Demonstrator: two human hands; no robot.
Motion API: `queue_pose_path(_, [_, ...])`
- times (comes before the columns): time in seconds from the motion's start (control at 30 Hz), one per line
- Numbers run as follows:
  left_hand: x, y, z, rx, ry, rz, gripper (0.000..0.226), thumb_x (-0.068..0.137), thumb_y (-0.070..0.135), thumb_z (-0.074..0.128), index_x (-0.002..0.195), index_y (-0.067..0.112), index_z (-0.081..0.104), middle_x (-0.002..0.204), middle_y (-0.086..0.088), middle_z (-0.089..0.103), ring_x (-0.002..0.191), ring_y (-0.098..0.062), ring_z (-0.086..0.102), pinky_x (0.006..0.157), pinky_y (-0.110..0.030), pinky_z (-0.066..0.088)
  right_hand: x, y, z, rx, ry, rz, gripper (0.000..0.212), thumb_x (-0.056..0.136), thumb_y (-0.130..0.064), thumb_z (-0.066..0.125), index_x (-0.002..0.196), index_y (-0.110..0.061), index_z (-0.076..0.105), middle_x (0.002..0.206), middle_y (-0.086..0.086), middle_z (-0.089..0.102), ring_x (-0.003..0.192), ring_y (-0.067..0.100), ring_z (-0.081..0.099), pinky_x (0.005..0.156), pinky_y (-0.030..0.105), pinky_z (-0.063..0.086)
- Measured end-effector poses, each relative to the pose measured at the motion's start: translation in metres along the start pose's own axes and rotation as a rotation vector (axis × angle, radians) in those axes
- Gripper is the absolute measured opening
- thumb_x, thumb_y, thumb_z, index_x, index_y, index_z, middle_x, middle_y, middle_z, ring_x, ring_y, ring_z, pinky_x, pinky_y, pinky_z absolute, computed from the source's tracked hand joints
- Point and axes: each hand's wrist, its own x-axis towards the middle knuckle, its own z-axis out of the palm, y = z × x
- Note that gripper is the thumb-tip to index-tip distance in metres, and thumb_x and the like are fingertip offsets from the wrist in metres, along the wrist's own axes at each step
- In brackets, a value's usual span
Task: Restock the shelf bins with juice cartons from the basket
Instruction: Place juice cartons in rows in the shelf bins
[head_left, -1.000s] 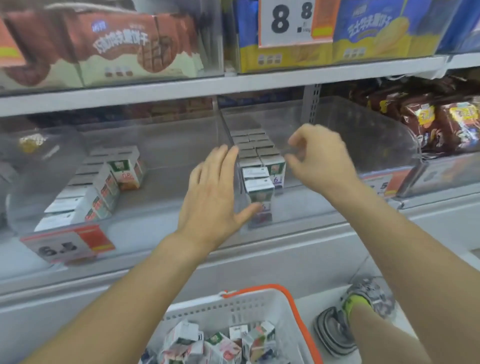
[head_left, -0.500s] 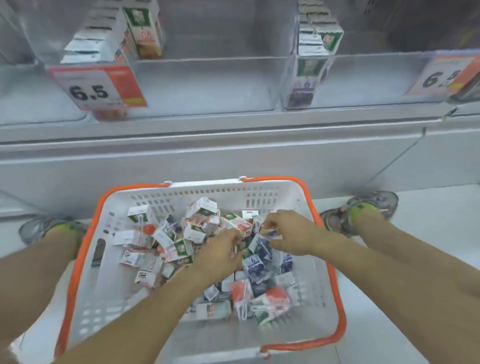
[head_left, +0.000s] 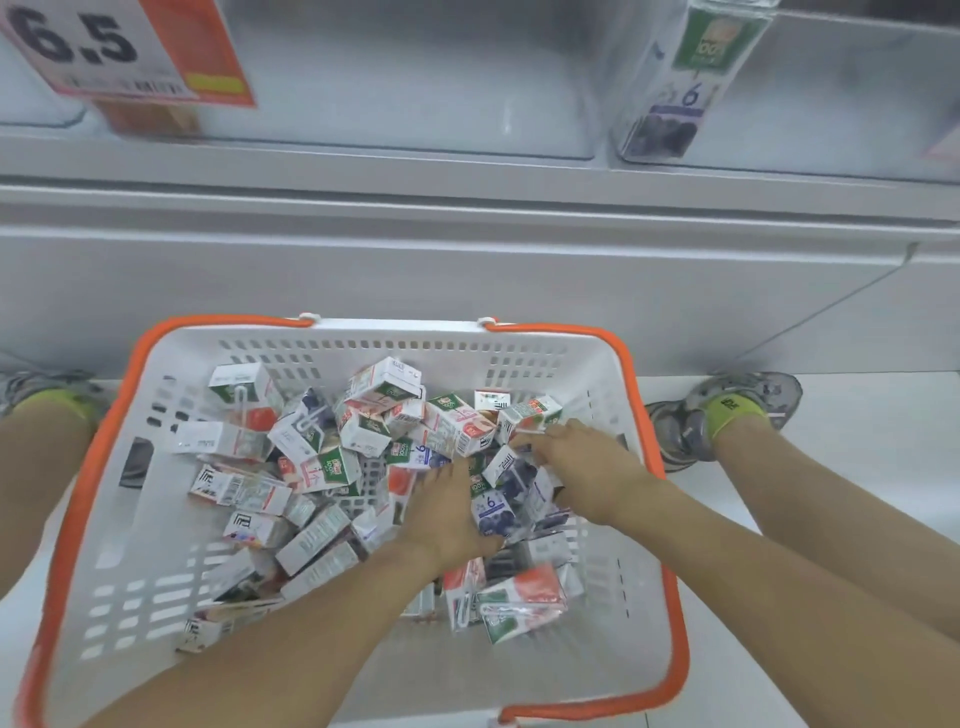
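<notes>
A white basket with an orange rim (head_left: 649, 415) stands on the floor between my feet, holding several small juice cartons (head_left: 322, 457) in a loose heap. Both hands are down in its right half. My left hand (head_left: 447, 514) lies palm down, with fingers and thumb round a purple blueberry carton (head_left: 493, 512). My right hand (head_left: 587, 467) reaches in from the right, its fingers curled over a white and purple carton (head_left: 509, 465). Above, a clear shelf bin (head_left: 831, 104) has one purple carton (head_left: 680, 78) upright at its front left corner.
A second clear bin (head_left: 415, 78) to the left carries a 6.5 price tag (head_left: 119, 52). The grey shelf base (head_left: 467, 260) runs just behind the basket. My shoes (head_left: 727, 415) flank the basket on the white floor.
A second ago my hands were up at the shelf bin and my view was on it. They have come down into the basket, and my view has moved closer over it.
</notes>
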Motion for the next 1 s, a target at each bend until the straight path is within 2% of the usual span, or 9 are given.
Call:
queue_pose_path(0.13, [-0.009, 0.003, -0.017, -0.044, -0.011, -0.035, 0.111, 0.060, 0.048, 0.082, 0.149, 0.013, 0.027, 0.143, -0.003, 0.042, 0.134, -0.023, 0.039, 0.113, -0.035, 0.035, -0.010, 0.009, -0.019, 0.275, 0.063, 0.021, 0.047, 0.081, -0.017, 0.079, 0.121, -0.018, 0.054, 0.118, -0.001, 0.051, 0.111, 0.022, 0.055, 0.079, 0.027, 0.038])
queue_pose_path(0.23, [-0.023, 0.005, -0.042, -0.375, -0.001, -0.138, 0.109, 0.057, 0.046, 0.084, 0.146, 0.017, 0.029, 0.134, -0.001, 0.052, 0.122, -0.021, 0.053, 0.101, -0.033, 0.047, -0.027, 0.011, -0.050, 0.377, 0.114, -0.003, 0.046, 0.073, -0.021, 0.086, 0.110, -0.019, 0.058, 0.103, -0.005, 0.049, 0.098, 0.018, 0.052, 0.078, 0.029, 0.041])
queue_pose_path(0.33, [-0.044, 0.014, -0.083, -0.859, -0.099, -0.247, 0.090, 0.065, 0.034, 0.090, 0.134, 0.014, 0.036, 0.104, -0.009, 0.069, 0.092, -0.019, 0.068, 0.086, -0.036, 0.057, -0.049, 0.009, -0.095, 0.386, 0.172, -0.057, 0.045, 0.072, -0.024, 0.086, 0.109, -0.022, 0.061, 0.106, -0.003, 0.053, 0.096, 0.016, 0.053, 0.077, 0.025, 0.040])
queue_pose_path(0.4, [-0.061, 0.022, -0.114, -1.265, -0.232, -0.155, 0.076, 0.064, 0.021, 0.092, 0.122, 0.002, 0.046, 0.091, -0.020, 0.063, 0.084, -0.027, 0.065, 0.090, -0.047, 0.057, -0.064, 0.005, -0.131, 0.374, 0.214, -0.101, 0.046, 0.071, -0.026, 0.087, 0.111, -0.025, 0.062, 0.107, -0.003, 0.056, 0.097, 0.015, 0.054, 0.079, 0.025, 0.041])
queue_pose_path(0.5, [-0.086, 0.035, -0.165, -1.566, -0.319, 0.117, 0.065, 0.055, 0.012, 0.095, 0.106, -0.010, 0.062, 0.104, -0.026, 0.062, 0.099, -0.037, 0.062, 0.099, -0.050, 0.052, -0.083, -0.002, -0.180, 0.505, 0.282, -0.147, 0.043, 0.069, -0.026, 0.090, 0.106, -0.026, 0.067, 0.104, -0.001, 0.064, 0.093, 0.019, 0.063, 0.078, 0.025, 0.052])
queue_pose_path(0.6, [-0.103, 0.046, -0.203, -1.799, -0.325, 0.204, 0.080, 0.047, -0.006, 0.091, 0.119, 0.000, 0.055, 0.108, -0.023, 0.065, 0.097, -0.037, 0.066, 0.085, -0.050, 0.058, -0.095, -0.006, -0.209, 0.825, 0.282, -0.203, 0.041, 0.067, -0.010, 0.091, 0.103, -0.017, 0.072, 0.099, 0.011, 0.071, 0.087, 0.034, 0.070, 0.066, 0.033, 0.061])
queue_pose_path(0.73, [-0.116, 0.052, -0.245, -1.559, -0.254, 0.169, 0.099, 0.050, -0.001, 0.092, 0.139, 0.010, 0.049, 0.119, -0.023, 0.063, 0.105, -0.035, 0.060, 0.091, -0.053, 0.051, -0.099, -0.009, -0.227, 1.102, 0.324, -0.231, 0.039, 0.067, -0.007, 0.086, 0.104, -0.008, 0.073, 0.105, 0.026, 0.065, 0.084, 0.037, 0.072, 0.066, 0.040, 0.062])
queue_pose_path(0.87, [-0.120, 0.044, -0.295, -1.028, -0.203, 0.106, 0.067, 0.077, -0.009, 0.074, 0.132, 0.022, 0.052, 0.107, -0.025, 0.070, 0.087, -0.031, 0.070, 0.079, -0.039, 0.056, -0.094, -0.012, -0.234, 1.136, 0.391, -0.185, 0.051, 0.058, -0.019, 0.088, 0.105, -0.011, 0.069, 0.100, 0.023, 0.062, 0.079, 0.036, 0.072, 0.065, 0.045, 0.062])
queue_pose_path(1.0, [-0.115, 0.025, -0.305, -0.790, -0.138, 0.060, 0.053, 0.077, 0.006, 0.073, 0.118, 0.037, 0.062, 0.114, -0.019, 0.069, 0.096, -0.035, 0.065, 0.084, -0.047, 0.042, -0.085, -0.019, -0.236, 1.157, 0.309, -0.266, 0.046, 0.064, -0.011, 0.087, 0.103, -0.005, 0.065, 0.099, 0.020, 0.066, 0.072, 0.024, 0.072, 0.059, 0.031, 0.058])
